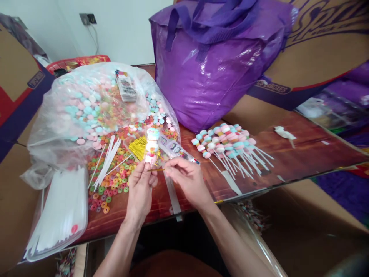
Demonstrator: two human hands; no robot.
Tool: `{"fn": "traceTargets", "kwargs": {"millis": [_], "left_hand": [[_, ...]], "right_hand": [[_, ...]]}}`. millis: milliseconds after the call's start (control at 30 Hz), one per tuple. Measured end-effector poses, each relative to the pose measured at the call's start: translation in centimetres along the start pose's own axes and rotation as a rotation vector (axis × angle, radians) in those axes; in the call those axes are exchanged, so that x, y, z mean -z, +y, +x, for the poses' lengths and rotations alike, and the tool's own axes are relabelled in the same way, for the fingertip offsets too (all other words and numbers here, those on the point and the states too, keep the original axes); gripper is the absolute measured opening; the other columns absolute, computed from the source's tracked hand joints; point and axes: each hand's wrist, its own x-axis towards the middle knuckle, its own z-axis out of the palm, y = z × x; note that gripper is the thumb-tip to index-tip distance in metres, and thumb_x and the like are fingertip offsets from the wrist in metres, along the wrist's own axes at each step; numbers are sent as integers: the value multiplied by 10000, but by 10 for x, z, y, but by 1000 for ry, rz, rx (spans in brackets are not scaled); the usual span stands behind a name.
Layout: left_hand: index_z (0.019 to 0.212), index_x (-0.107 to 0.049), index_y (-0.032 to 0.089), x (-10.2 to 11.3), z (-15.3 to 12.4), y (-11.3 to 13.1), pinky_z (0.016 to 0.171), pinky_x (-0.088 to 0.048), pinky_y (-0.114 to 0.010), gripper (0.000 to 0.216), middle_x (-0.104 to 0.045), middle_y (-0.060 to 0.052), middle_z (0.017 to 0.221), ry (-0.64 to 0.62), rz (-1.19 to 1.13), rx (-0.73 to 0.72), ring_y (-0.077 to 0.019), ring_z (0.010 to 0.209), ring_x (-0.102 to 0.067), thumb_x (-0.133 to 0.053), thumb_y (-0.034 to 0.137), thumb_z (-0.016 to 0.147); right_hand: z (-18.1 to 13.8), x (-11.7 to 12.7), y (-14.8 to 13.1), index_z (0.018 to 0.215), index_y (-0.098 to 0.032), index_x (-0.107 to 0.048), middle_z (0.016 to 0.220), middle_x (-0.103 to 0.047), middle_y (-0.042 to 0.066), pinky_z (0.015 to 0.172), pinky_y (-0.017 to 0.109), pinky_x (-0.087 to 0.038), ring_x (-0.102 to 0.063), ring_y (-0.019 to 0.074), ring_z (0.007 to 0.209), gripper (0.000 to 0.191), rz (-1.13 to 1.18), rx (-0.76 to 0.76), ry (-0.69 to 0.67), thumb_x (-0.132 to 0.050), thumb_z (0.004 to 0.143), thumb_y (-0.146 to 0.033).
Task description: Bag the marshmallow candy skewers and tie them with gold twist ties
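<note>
1. At far left, a cardboard box (14,65) stands beside the table; near it, a clear pouch (62,209) packed with white sticks lies at the table's front edge.
2. Behind the pouch, a large clear plastic bag (43,111) spreads across the table, full of pink, blue and white sweets, with a stack of printed packets (127,88) resting on top.
3. Loose white sticks (106,165) lie over a scatter of ring-shaped sweets (99,204), near a bunch of gold ties (137,148).
4. At center, a person's left hand (140,188) grasps the bottom of a candy stick (152,144), its stacked sweets upright above the fingers, over the table.
5. Just beside it, the right hand (190,179) pinches one end of a gold strip (156,170) that stretches across to the left hand's fingers.
6. Behind, a bulging purple bag (213,80) with cloth handles stands on the table.
7. To the right, a pile of sweets on sticks (226,140) lies with its stick ends toward the front edge.
8. At far right, a crumpled white scrap (284,132) sits on the red-brown table (305,152), before another printed box (325,50).
</note>
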Motion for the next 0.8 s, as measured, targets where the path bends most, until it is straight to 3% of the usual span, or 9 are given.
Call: {"fn": "traceTargets", "kwargs": {"millis": [133,333,467,533,667,800], "left_hand": [[1002,-588,238,-11,-9,-22,485,-301,-143,276,-541,56,700,-5,92,47,-54,544,-427,-752,324,798],[891,-595,219,-17,-14,-39,504,-327,-164,153,-538,57,694,-132,137,38,-58,533,-398,-713,297,832],[955,-673,211,-21,-13,-45,663,-446,-206,212,-661,-12,940,-158,182,-23,-105,744,-569,-764,320,797],[907,-673,202,-23,-11,-48,667,-453,-211,207,-657,-11,898,-145,178,-27,-112,747,-577,-766,350,798],[714,-573,163,-28,-9,-47,471,-308,-152,311,-506,43,629,-154,79,102,-44,505,-376,-792,378,767],[709,-525,157,-29,-6,-36,407,-181,-126,358,-409,77,547,-232,-50,352,-20,451,-192,-833,340,720]], "right_hand": [[-16,1,3,708,-181,-651,655,-656,-6,564,244,-453,-559,124,581,132,-14,-50,142,-654,817,-255],[-21,14,9,628,-190,-582,564,-606,-31,493,228,-424,-513,107,502,203,-35,-121,230,-661,787,-287],[-26,16,9,678,-199,-576,591,-595,-36,505,232,-446,-522,111,510,191,-68,-101,311,-636,817,-316],[-29,15,10,730,-200,-587,650,-609,-26,548,239,-471,-548,121,557,177,-59,-91,293,-605,855,-324],[-35,16,17,770,-202,-562,731,-592,-13,653,257,-493,-563,135,657,193,56,-113,218,-551,913,-332],[-38,26,23,791,-209,-537,774,-559,-3,742,279,-484,-549,156,750,180,136,-112,153,-561,906,-345]]}}
